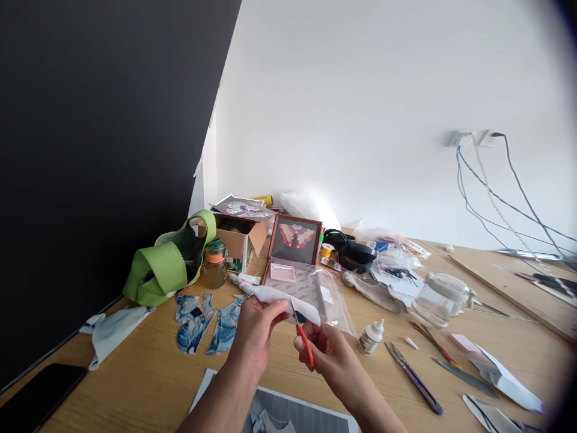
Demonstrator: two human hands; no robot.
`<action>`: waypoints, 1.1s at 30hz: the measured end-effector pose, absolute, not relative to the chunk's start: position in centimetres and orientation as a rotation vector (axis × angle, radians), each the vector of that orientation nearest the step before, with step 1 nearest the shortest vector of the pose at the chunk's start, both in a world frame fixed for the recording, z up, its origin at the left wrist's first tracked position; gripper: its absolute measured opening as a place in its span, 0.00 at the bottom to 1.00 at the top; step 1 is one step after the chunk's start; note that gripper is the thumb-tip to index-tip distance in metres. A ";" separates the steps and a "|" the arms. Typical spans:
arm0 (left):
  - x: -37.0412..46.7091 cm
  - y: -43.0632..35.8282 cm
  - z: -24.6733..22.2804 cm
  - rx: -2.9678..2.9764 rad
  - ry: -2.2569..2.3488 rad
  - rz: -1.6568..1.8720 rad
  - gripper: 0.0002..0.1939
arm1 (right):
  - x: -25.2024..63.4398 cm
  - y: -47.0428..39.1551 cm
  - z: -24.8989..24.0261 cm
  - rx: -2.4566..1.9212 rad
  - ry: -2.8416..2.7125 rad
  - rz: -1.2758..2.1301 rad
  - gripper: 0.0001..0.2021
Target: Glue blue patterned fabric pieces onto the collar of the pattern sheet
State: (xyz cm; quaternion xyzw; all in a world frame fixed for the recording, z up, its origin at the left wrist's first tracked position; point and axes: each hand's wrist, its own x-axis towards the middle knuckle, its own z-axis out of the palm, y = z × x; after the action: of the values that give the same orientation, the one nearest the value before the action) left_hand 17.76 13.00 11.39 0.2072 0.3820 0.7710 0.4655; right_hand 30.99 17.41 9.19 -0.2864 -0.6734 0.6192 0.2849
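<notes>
Pinched in my left hand [261, 328] is a white piece of fabric or paper [306, 310]; I cannot tell which. My right hand [331, 352] grips small scissors [305, 347] by their orange handles. The blades reach up across the white piece, close to my left fingertips. Beneath my forearms lies a grey printed sheet [311, 412] with a pale cut shape on it. Blue-and-white patterned cut pieces [223, 332] rest flat on the table, left of my left hand. A small white glue bottle [370, 338] stands right of my right hand.
Further back are a green bag [155, 273], a glass jar [215, 267], a cardboard box [237, 243] and a framed picture [295, 239]. On the right are a clear lidded jar [439, 300], purple-handled snips [417, 382] and loose strips. A black phone [42, 394] lies front left.
</notes>
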 end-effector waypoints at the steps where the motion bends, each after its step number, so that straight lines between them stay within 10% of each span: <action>1: 17.7 13.0 11.4 0.508 0.926 1.890 0.10 | 31.0 17.4 9.2 -0.768 -1.801 1.657 0.24; 33: 17.7 13.0 11.5 0.521 0.931 1.854 0.10 | 31.1 17.5 9.0 -0.756 -1.824 1.671 0.25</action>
State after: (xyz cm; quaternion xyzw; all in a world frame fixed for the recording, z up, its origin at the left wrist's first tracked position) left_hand 17.70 12.99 11.51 0.2134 0.3818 0.7600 0.4807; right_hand 31.15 17.54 8.98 -0.2811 -0.6782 0.6214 0.2736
